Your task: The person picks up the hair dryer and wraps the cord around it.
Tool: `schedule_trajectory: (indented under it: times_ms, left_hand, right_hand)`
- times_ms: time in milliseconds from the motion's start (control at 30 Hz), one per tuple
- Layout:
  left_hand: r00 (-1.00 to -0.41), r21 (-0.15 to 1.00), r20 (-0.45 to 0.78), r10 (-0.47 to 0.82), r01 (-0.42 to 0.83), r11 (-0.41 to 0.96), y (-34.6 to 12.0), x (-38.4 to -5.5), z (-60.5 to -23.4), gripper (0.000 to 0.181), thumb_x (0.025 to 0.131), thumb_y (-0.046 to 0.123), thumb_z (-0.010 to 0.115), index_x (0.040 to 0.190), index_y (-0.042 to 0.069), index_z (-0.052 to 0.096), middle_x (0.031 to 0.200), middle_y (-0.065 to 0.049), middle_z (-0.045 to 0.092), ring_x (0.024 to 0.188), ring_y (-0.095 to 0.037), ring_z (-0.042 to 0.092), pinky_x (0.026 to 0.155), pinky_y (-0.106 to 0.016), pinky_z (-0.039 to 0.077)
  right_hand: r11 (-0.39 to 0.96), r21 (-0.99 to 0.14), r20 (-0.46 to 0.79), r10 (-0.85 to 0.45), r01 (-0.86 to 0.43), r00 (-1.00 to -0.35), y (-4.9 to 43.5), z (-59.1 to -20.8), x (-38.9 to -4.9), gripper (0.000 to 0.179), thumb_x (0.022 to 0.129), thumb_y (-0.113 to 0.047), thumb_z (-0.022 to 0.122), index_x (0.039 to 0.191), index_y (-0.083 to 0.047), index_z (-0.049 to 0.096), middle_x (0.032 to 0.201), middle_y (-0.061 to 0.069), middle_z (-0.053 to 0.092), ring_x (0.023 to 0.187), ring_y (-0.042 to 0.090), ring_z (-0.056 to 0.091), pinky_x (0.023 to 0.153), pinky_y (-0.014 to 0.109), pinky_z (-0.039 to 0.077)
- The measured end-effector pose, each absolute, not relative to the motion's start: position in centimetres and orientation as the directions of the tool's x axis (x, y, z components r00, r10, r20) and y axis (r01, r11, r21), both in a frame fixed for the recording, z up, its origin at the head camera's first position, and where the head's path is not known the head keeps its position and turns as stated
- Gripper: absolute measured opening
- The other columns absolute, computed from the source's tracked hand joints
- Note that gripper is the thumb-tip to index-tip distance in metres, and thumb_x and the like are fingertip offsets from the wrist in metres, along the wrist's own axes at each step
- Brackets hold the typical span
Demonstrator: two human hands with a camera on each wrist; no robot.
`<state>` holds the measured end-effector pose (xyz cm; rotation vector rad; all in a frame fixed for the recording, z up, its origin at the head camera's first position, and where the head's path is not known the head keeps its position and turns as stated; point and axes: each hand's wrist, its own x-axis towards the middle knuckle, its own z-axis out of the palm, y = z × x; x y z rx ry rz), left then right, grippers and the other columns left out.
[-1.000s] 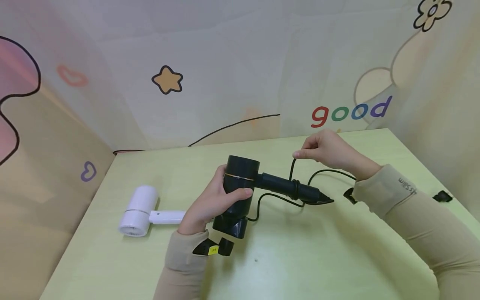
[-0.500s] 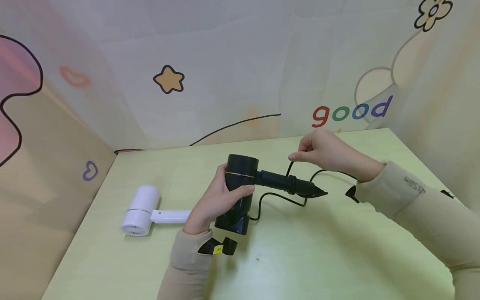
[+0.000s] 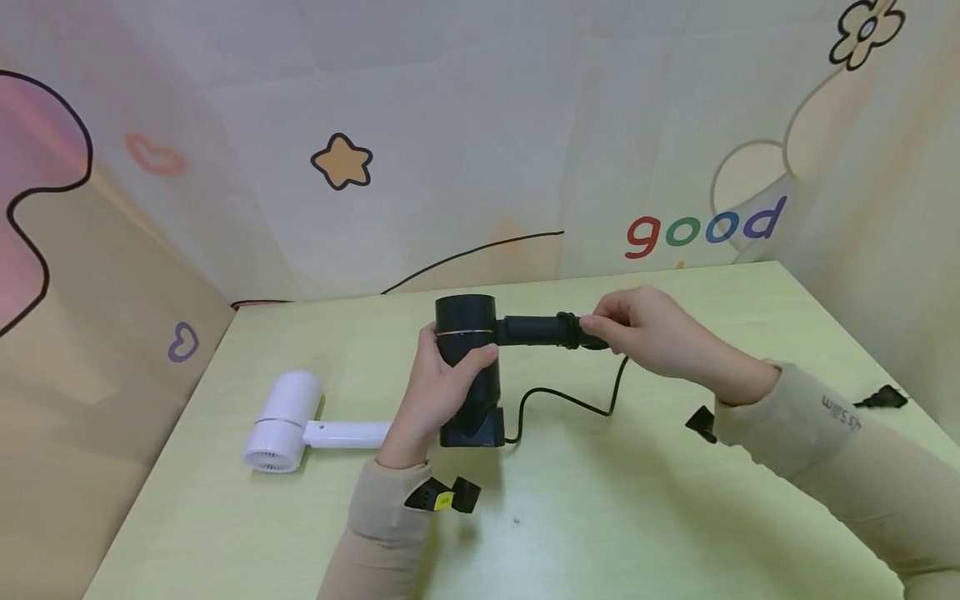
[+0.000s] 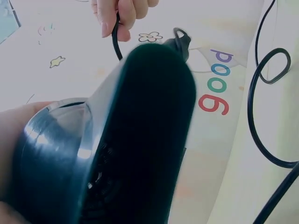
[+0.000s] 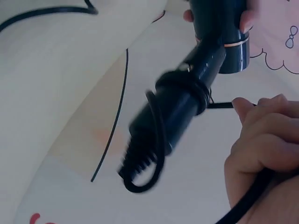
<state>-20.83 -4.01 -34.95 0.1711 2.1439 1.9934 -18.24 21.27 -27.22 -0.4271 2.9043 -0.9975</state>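
Observation:
My left hand [image 3: 438,392] grips the barrel of a black hair dryer [image 3: 465,312], its thumb across the front. The handle [image 3: 534,331] points right, nearly level, with turns of black cord [image 3: 567,330] around it near its end. A flat nozzle [image 3: 472,427] sits at the dryer's lower end and looms large in the left wrist view. Beside the handle's end, my right hand [image 3: 652,333] pinches the cord between thumb and finger. In the right wrist view a taut stretch of cord [image 5: 222,105] runs from the turns to the fingertips, and a loop [image 5: 156,158] leaves the handle's end.
A white hair dryer [image 3: 281,417] lies on the pale green table [image 3: 225,533] at the left; my left wrist covers its handle's end. Loose black cord [image 3: 566,398] hangs or lies right of the black dryer. A black plug [image 3: 885,397] shows near the right edge. A printed curtain stands behind.
The black dryer has shifted slightly left and up, and its handle has swung from sloping down to nearly level. My right hand has come down beside the handle with the pinched cord.

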Motion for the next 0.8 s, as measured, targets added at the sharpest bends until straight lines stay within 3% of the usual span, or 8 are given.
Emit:
schedule_trajectory:
  times_ms: [200,300,433,600,800]
  left_hand:
    - [-0.987,0.998,-0.035,0.16,-0.028,0.049,-4.0,-20.8,-34.8,0.07,0.085,0.033,0.067,0.138,0.014,0.024,0.117,-0.011,0.052,0.094,-0.027,0.062,0.074,-0.038,0.056]
    - [-0.99,0.999,-0.03,0.138,-0.026,0.027,-4.1,-20.8,-34.7,0.07,0.085,0.032,0.067,0.138,0.013,0.024,0.117,-0.011,0.052,0.093,-0.026,0.062,0.073,-0.037,0.056]
    - [-0.993,1.0,-0.025,0.114,-0.026,-0.002,-4.4,-21.0,-34.7,0.069,0.086,0.032,0.066,0.137,0.014,0.024,0.115,-0.012,0.053,0.089,-0.025,0.063,0.071,-0.036,0.057]
    - [-0.997,0.999,-0.038,0.073,-0.04,-0.033,-4.8,-21.1,-34.6,0.069,0.086,0.031,0.065,0.138,0.015,0.023,0.115,-0.011,0.053,0.089,-0.024,0.063,0.071,-0.037,0.057]
    - [-0.998,0.996,-0.063,0.027,-0.064,-0.056,-5.2,-21.3,-34.2,0.068,0.087,0.031,0.065,0.139,0.016,0.023,0.117,-0.01,0.051,0.092,-0.026,0.061,0.073,-0.037,0.057]
  right_hand:
    - [0.67,-0.721,0.019,-0.235,-0.176,-0.972,21.0,-28.7,-17.8,0.022,0.096,-0.025,0.054,0.084,-0.008,0.063,0.059,0.001,0.046,0.044,0.009,0.025,0.042,0.023,0.023]
    - [0.624,-0.771,-0.003,-0.203,-0.127,-0.979,20.7,-29.3,-17.6,0.022,0.096,-0.022,0.051,0.087,-0.007,0.063,0.079,0.006,0.063,0.044,0.01,0.025,0.042,0.023,0.023]
    - [0.569,-0.818,-0.018,-0.17,-0.083,-0.985,20.2,-30.1,-17.5,0.024,0.097,-0.021,0.048,0.084,-0.004,0.06,0.097,0.009,0.066,0.046,0.011,0.027,0.042,0.024,0.024]
    - [0.497,-0.866,-0.03,-0.146,-0.047,-0.989,19.7,-31.2,-17.5,0.023,0.097,-0.022,0.048,0.092,-0.004,0.063,0.074,0.006,0.057,0.049,0.01,0.032,0.044,0.023,0.027]
    - [0.434,-0.899,-0.008,-0.153,-0.06,-0.988,19.4,-32.5,-17.2,0.023,0.097,-0.022,0.049,0.093,-0.004,0.063,0.073,0.009,0.055,0.049,0.01,0.033,0.047,0.024,0.029]
